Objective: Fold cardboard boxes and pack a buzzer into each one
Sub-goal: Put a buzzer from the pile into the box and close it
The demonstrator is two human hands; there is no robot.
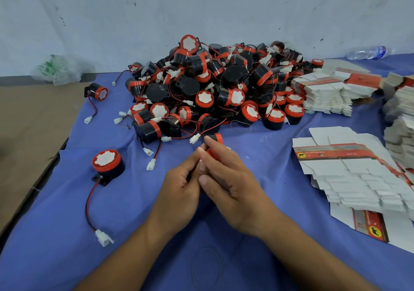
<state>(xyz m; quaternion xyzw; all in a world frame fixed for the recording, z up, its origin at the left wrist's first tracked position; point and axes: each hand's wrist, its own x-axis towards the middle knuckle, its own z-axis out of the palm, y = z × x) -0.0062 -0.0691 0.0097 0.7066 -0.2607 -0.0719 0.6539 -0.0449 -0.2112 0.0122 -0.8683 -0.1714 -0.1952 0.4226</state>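
Observation:
Both my hands meet at the middle of the blue cloth. My right hand (pixel 226 178) wraps over a black and red buzzer (pixel 215 143), of which only the red rim and black end show past my fingers. My left hand (pixel 179 187) touches it from the left, fingers curled under; what those fingers grip is hidden. A big pile of buzzers (pixel 215 84) with red and black wires lies just behind. Flat white and red box blanks (pixel 354 169) are stacked on the right.
A loose buzzer (pixel 107 165) with its wire and white plug lies left of my hands, another buzzer (pixel 97 91) far left. More stacks of blanks (pixel 324 91) sit at the back right. A plastic bottle (pixel 367 53) and a plastic bag (pixel 60 68) rest by the wall.

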